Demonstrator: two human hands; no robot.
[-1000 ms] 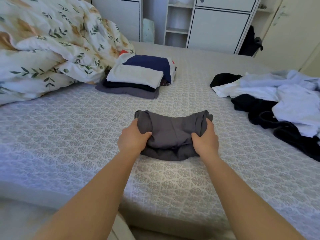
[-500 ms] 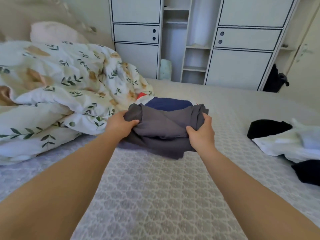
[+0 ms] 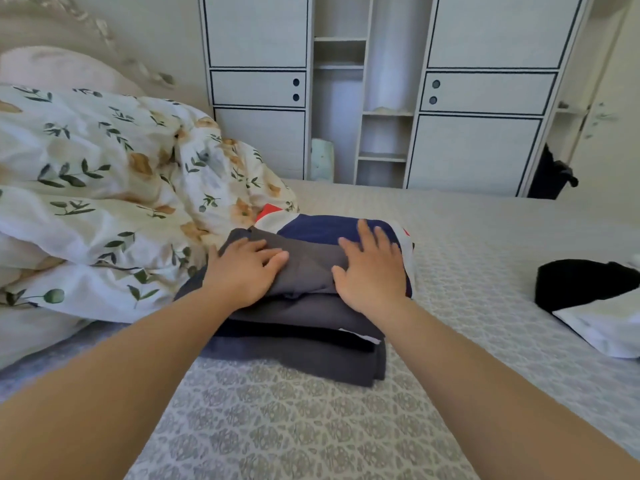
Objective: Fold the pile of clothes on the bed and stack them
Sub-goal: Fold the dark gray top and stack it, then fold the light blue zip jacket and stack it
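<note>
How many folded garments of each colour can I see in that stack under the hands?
Grey: 2, the top garment and the bottom one
Black: 1
Navy: 1
White: 1, only an edge showing
Total: 5 visible

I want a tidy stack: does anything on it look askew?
Slightly. The grey garment under both hands sits bunched and off-centre, leaving the navy piece exposed behind.

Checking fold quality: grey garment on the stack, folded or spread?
Folded. The grey garment lies as a compact bundle on the stack, with both hands flat on it.
</note>
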